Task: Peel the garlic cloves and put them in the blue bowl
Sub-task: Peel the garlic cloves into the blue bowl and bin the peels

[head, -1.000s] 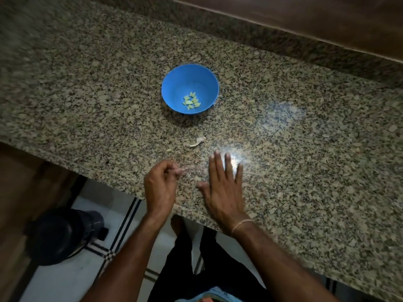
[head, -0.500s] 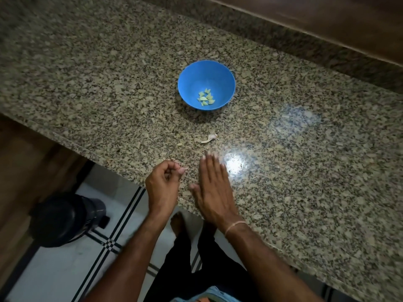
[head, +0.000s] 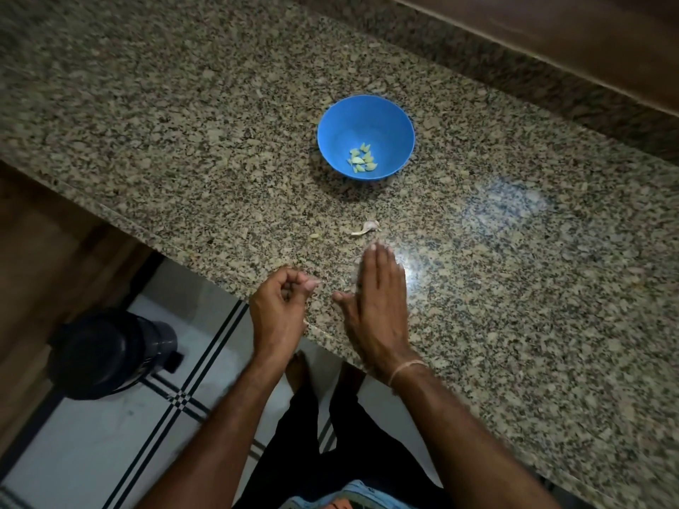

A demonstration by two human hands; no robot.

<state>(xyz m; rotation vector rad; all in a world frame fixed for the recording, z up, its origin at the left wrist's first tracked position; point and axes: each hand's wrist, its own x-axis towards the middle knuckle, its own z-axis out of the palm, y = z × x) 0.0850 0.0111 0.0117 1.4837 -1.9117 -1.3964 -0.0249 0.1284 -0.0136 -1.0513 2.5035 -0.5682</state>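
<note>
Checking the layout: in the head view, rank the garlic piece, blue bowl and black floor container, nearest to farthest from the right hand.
1. garlic piece, on the counter just beyond the fingertips of the right hand.
2. blue bowl, straight ahead, farther back on the counter.
3. black container, down on the floor, far left.

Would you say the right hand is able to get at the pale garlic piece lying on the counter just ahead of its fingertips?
Probably yes. The right hand lies flat and open, its fingertips just short of the garlic piece, with only bare countertop between them.
</note>
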